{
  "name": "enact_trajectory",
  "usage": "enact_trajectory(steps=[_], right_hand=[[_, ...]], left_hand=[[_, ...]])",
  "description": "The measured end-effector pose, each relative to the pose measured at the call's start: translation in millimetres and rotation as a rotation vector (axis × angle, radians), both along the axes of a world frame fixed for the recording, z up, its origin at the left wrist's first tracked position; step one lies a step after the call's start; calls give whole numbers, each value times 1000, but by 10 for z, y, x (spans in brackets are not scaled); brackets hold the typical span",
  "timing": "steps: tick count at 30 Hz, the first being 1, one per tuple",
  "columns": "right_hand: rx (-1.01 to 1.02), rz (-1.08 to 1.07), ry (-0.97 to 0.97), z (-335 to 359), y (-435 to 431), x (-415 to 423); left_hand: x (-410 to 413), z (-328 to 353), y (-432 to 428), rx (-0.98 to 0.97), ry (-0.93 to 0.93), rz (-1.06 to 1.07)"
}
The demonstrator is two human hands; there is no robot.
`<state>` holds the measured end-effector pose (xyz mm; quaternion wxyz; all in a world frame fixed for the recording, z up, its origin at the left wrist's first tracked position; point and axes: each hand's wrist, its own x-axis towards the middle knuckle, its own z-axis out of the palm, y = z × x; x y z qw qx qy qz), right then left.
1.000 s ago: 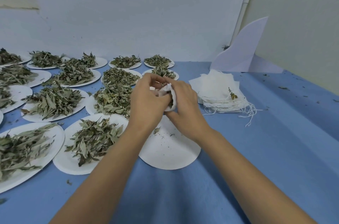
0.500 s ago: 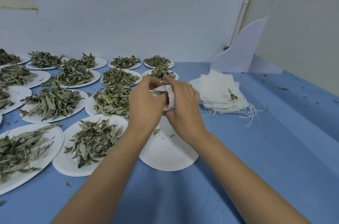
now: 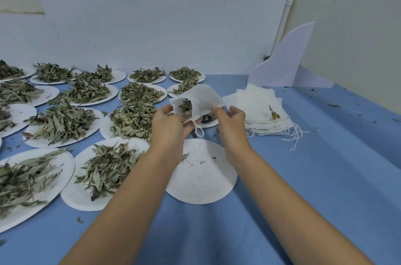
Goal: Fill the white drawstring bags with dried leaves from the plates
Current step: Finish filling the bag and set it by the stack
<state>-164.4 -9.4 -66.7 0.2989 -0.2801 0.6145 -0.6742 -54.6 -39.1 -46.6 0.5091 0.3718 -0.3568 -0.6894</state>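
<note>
Head view shows two bare hands holding one white drawstring bag [image 3: 198, 99] up in the air, just over an almost bare plate [image 3: 201, 172]. The left hand [image 3: 168, 127] pinches one side of the bag's mouth. The right hand [image 3: 231, 120] pinches the other side. Both sets of fingers are closed tight on the cloth. I think the hands pull apart like this to keep the mouth wide, so the dried leaves [image 3: 185, 106] inside can settle. The string loop [image 3: 199, 131] hangs down between the hands, not yet pulled.

The bag is held over the plate, so any bits that fall land there and not on the blue table [image 3: 325, 178].

To the left sit many full plates of leaves [image 3: 60, 125], close together. To the right lies a stack of empty bags [image 3: 258, 110], with loose strings sticking out. Nothing blocks the hands, but the nearest leaf plate [image 3: 102, 173] is just beside the left arm and could get bumped.
</note>
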Motion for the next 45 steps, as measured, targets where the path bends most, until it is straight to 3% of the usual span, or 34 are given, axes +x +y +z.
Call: enact_trajectory(steps=[2, 4, 10, 13, 19, 22, 25, 32, 40, 42, 45], right_hand=[[13, 103, -270, 34, -14, 6], [-9, 200, -388, 51, -11, 7], [45, 138, -218, 54, -8, -81], [39, 95, -147, 95, -100, -223], [110, -69, 59, 263, -580, -655], [177, -113, 204, 321, -849, -951], [180, -176, 187, 374, -1136, -1261], [436, -96, 300, 342, -1511, -1747], [48, -254, 398, 330, -1005, -1499], [98, -252, 594, 301, -820, -1393], [431, -153, 984, 202, -558, -1215]], left_hand=[[-44, -11, 16, -13, 6, -9], [-65, -22, 41, -50, -59, -30], [-61, -6, -55, 1, -238, -199], [-200, 63, -197, -86, -395, -210], [-764, 162, -678, -134, -516, -125], [-1094, 204, -963, -41, -395, -104], [-1373, 252, -1197, 92, -219, -120], [-1649, 151, -1534, 84, -176, -194], [-1286, 149, -1135, 7, -147, -223], [-1210, 207, -1005, -19, -90, -237], [-1080, 279, -844, -46, -26, -253]])
